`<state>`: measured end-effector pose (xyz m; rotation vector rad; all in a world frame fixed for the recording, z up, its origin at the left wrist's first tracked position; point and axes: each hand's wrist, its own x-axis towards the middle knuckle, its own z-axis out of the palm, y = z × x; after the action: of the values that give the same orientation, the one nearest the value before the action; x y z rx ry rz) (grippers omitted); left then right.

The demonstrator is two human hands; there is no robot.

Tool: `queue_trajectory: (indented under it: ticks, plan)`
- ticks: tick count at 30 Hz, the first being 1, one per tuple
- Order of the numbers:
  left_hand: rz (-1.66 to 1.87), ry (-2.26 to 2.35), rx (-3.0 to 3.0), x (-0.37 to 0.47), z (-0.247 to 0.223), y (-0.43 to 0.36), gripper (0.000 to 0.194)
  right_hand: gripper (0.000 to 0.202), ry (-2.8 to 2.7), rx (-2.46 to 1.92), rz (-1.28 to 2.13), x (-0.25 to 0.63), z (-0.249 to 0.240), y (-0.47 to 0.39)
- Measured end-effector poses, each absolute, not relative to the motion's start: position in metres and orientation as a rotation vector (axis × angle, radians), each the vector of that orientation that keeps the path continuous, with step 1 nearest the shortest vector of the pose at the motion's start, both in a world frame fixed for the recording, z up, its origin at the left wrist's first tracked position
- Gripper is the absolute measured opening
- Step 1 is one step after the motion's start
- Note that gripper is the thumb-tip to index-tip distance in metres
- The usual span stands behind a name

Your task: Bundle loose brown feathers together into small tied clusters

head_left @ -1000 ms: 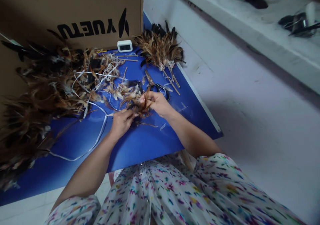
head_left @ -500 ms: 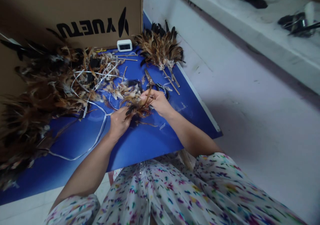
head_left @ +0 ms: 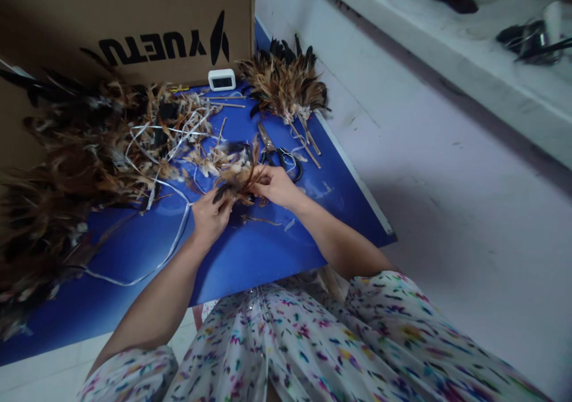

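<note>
My left hand (head_left: 211,211) is closed round a small bunch of brown and black feathers (head_left: 238,183), whose tips fan out above the fist. My right hand (head_left: 273,184) pinches feathers at the right side of the same bunch, thumb and fingers together. A white string (head_left: 182,226) runs from beside my left hand across the table. Just beyond the hands lie loose pale feathers (head_left: 218,161). Black-handled scissors (head_left: 288,162) rest behind my right hand. The lower end of the bunch is hidden by my left fingers.
A big feather heap (head_left: 84,152) covers the left of the blue table (head_left: 263,253). Finished-looking feather bundles on sticks (head_left: 286,83) lie at the back right. A white digital timer (head_left: 222,80) stands before a cardboard box (head_left: 134,9). A wall (head_left: 429,170) borders the right.
My right hand has shifted slightly left and down, closer to my left hand. The feathers between the hands have changed their lie; both hands still hold them.
</note>
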<state>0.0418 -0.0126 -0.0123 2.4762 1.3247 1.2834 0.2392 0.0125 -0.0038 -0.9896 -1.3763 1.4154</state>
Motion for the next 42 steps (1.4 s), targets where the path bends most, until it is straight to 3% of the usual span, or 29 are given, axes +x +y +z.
queue_trajectory:
  ticks: [10,22,34,42]
  plan:
    - [1.415,1.321,2.141,0.044,-0.005,-0.013,0.037,0.013,-1.491,-1.048,1.348,0.238,0.003,0.007]
    - [1.461,1.496,1.821,0.039,-0.017,-0.005,0.031,0.011,-1.571,-1.087,1.332,0.239,0.003,0.006]
    - [1.484,1.369,1.682,0.042,-0.013,-0.006,0.031,0.016,-1.591,-1.117,1.261,0.242,0.001,0.007]
    - [1.475,1.332,1.689,0.042,-0.015,-0.005,0.030,0.012,-1.644,-1.181,1.001,0.251,0.003,0.012]
